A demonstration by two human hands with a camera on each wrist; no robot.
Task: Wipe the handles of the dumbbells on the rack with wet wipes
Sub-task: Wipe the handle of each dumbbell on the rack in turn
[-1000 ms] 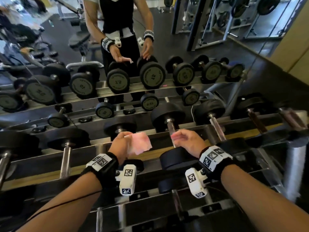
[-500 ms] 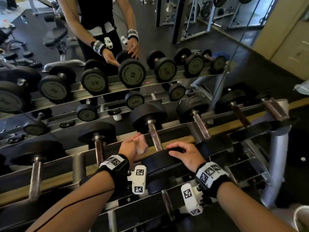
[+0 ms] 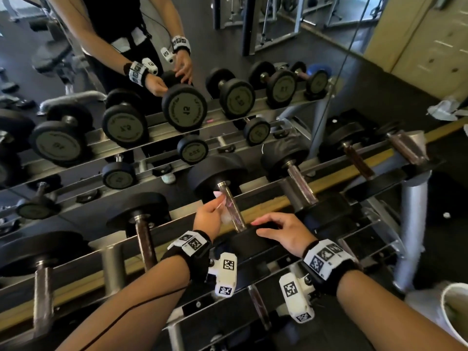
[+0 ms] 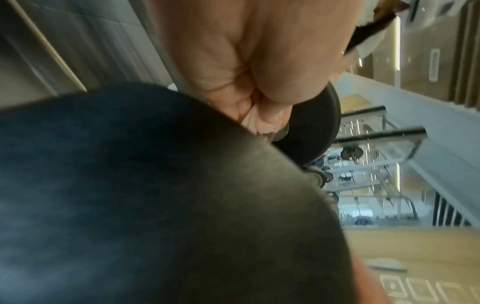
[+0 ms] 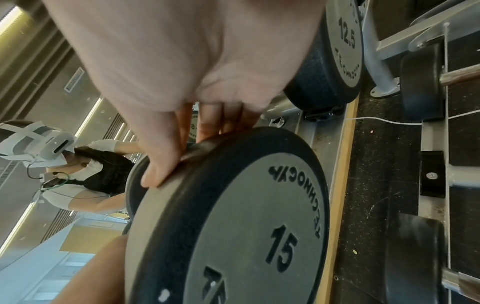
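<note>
A black 15 dumbbell (image 3: 217,173) lies on the top rail of the rack (image 3: 276,203), its metal handle (image 3: 231,209) pointing toward me. My left hand (image 3: 210,216) pinches a pale pink wet wipe (image 3: 219,196) against the left side of that handle; in the left wrist view the wipe (image 4: 255,123) is bunched in the curled fingers. My right hand (image 3: 281,230) rests with spread fingers on the near head of the same dumbbell; in the right wrist view its fingers (image 5: 166,156) lie over the rim of the 15 plate (image 5: 249,236).
Other dumbbells (image 3: 293,160) sit left and right on the same rail, and a 12.5 dumbbell (image 5: 337,51) is beside the 15. A mirror behind the rack shows the reflected rack (image 3: 184,107) and a person. A grey upright post (image 3: 410,224) stands at the right end.
The left hand has moved from holding the wipe spread out beside the handle to pressing it bunched against the handle. The right hand came down onto the near dumbbell head. The head view shifted right.
</note>
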